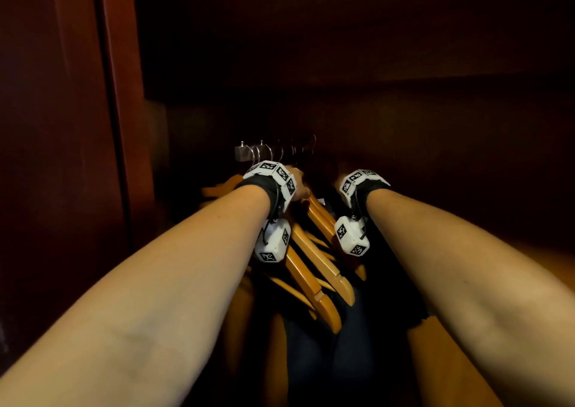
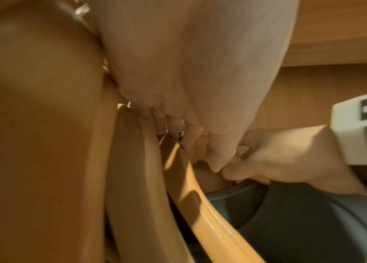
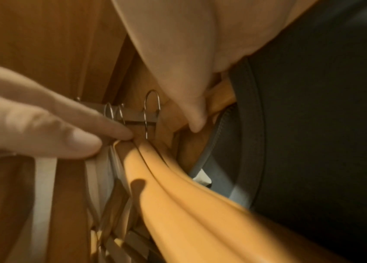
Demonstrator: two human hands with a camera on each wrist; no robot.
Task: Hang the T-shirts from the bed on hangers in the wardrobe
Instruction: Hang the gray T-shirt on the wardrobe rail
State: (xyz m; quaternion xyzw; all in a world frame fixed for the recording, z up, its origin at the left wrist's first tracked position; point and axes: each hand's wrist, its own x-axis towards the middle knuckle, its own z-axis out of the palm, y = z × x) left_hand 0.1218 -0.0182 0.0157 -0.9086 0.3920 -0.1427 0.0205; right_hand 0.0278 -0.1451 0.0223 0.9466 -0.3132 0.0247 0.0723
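Both arms reach into a dark wardrobe. Several empty wooden hangers (image 1: 314, 260) hang by wire hooks (image 1: 273, 152) from a short metal rail (image 3: 133, 115). My left hand (image 1: 300, 184) lies at the hanger tops, its straight fingers (image 3: 76, 137) pressing against the empty hangers. My right hand (image 2: 268, 160) grips the top of a wooden hanger (image 3: 220, 99) carrying a dark grey T-shirt (image 3: 324, 124). That hanger's hook (image 3: 152, 106) arches over the rail's end. In the head view the right hand is mostly hidden behind its wrist band.
The wardrobe's wooden side wall (image 1: 102, 126) stands close on the left, and a wooden panel (image 2: 335, 35) runs behind the rail. White straps or garments (image 3: 42, 195) hang among the hangers at the left. The dark T-shirt (image 1: 326, 360) drapes down between my forearms.
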